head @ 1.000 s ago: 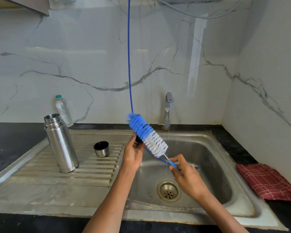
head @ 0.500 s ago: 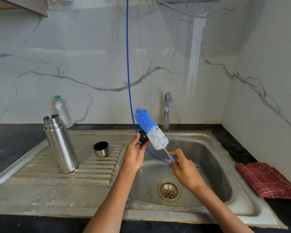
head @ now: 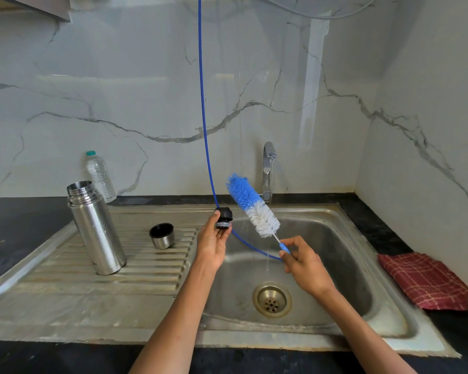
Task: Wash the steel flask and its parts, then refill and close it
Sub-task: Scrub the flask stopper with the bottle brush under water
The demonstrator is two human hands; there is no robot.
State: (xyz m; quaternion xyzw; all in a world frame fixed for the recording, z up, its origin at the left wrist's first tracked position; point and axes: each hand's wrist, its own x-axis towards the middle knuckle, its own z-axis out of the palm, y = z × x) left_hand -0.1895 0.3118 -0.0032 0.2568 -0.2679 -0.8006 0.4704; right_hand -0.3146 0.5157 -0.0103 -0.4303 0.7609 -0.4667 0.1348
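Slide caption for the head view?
Left hand holds black stopper, right hand holds bottle brush over sink.

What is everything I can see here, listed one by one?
Steel flask: one, silver, upright on the drainboard, open.
Cup lid: one, steel, black inside, drainboard.
Stopper: one, black, held over the sink.
Bottle brush: one, blue and white, with long blue handle.
Plastic bottle: one, clear, by the wall.
Tap: one, chrome.
Sink: one, steel.
Cloth: one, red check, counter.
Left hand: holds stopper.
Right hand: pinches brush handle.
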